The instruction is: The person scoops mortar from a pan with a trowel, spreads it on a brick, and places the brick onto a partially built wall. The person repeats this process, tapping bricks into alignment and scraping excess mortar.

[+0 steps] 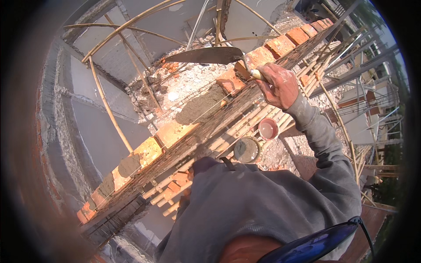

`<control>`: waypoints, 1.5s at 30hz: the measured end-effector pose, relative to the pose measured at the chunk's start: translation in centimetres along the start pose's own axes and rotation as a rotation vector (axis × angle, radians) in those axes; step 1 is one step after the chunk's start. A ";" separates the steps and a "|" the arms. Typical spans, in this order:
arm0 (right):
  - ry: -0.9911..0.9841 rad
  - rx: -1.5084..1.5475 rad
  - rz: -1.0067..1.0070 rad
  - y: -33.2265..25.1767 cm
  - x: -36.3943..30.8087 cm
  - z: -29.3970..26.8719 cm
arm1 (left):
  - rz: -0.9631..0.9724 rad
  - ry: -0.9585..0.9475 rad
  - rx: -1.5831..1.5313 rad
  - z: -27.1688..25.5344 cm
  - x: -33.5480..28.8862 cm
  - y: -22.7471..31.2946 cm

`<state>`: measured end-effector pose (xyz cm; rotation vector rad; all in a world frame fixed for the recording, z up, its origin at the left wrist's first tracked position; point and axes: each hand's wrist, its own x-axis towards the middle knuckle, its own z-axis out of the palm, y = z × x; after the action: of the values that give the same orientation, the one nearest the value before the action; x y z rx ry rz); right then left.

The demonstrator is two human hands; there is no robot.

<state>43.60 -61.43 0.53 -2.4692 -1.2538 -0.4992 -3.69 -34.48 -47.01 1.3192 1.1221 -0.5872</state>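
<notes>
My right hand (pixel 280 85) is wrapped round the pale handle of a trowel (pixel 206 55). Its broad metal blade points left, raised over the far side of a brick wall. Below the blade, bricks (pixel 231 82) sit on the top course beside a bed of wet grey mortar (pixel 201 104). A thin string line runs along the wall's near edge. Low beside my body, a sliver of my left hand (pixel 186 199) shows next to loose bricks (pixel 173 187) on the scaffold; its fingers are mostly hidden, so its grip cannot be made out.
Bamboo scaffold poles (pixel 239 127) lie along the near side of the wall. On them stand a reddish bucket (pixel 268 129) and a round tub of grey mix (pixel 247 150). Curved bamboo poles (pixel 109 105) rise beyond the wall, over rubble (pixel 188 83) far below.
</notes>
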 end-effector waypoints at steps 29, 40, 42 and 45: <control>-0.702 0.301 1.606 -5.4 -53.5 30.7 | 0.175 -0.445 1.079 13.4 11.8 16.1; -0.673 0.364 1.859 0.3 -66.7 61.1 | 0.302 -0.536 1.289 28.8 27.6 5.9; -0.606 0.533 2.023 -2.1 -66.9 61.9 | 0.289 -0.548 1.288 29.1 27.3 5.5; -0.597 0.545 2.031 -5.2 -68.0 60.0 | 0.270 -0.561 1.258 28.2 25.9 6.2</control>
<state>11.33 -80.24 -82.30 -2.0317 1.1488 0.9577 20.56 -53.42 -70.67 2.0900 -0.0112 -1.4579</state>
